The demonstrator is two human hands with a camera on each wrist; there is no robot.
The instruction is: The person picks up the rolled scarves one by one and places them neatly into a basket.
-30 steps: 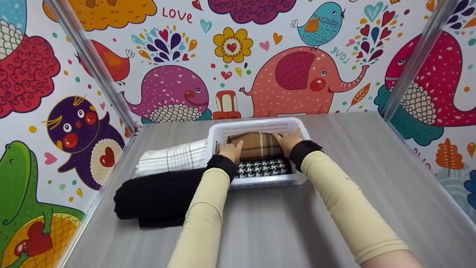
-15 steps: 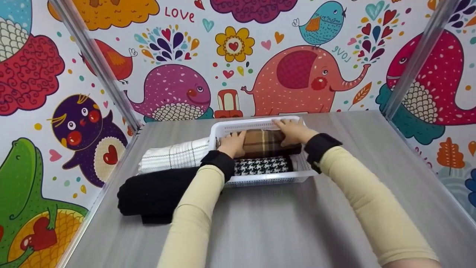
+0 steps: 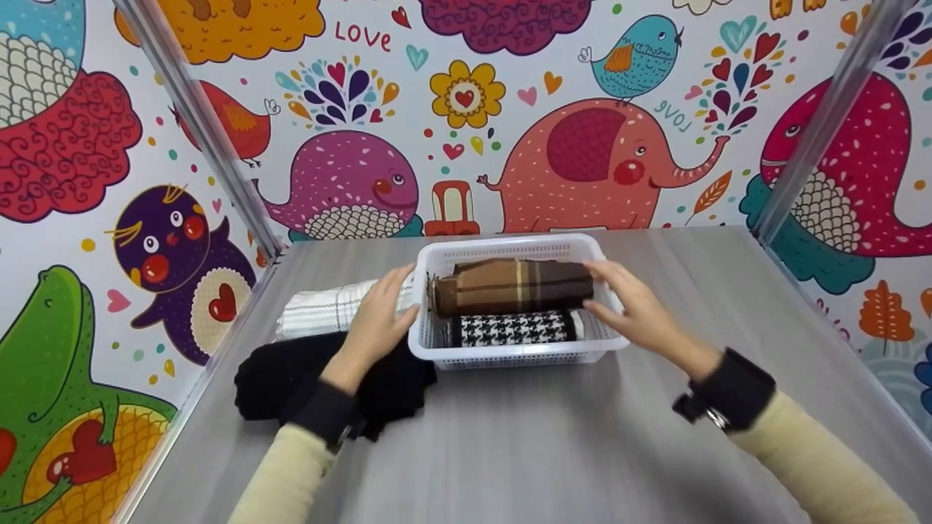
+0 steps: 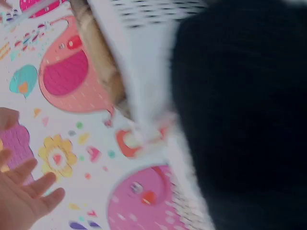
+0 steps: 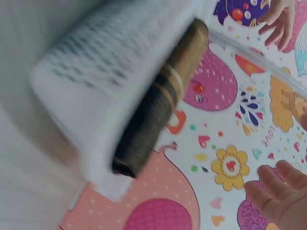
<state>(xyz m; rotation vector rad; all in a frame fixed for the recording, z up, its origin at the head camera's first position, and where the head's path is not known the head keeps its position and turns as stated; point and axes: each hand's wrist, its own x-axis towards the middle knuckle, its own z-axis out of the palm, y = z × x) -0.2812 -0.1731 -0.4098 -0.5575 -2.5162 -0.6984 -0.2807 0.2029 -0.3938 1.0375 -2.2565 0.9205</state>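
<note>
The brown roll [image 3: 502,286] lies behind the houndstooth roll [image 3: 515,329] inside the basket [image 3: 520,351] on the table [image 3: 510,451]. The left hand [image 3: 378,318] and right hand [image 3: 642,313], fingers extended, are 1 at each end of the basket.

Basket [image 3: 524,351] open above; black cloth [image 3: 280,375], white cloth [image 3: 320,309] crowd left side.

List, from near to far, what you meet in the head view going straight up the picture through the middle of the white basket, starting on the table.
Grey table → basket's front rim → black-and-white houndstooth roll → brown plaid roll → basket's back rim → patterned wall.
</note>
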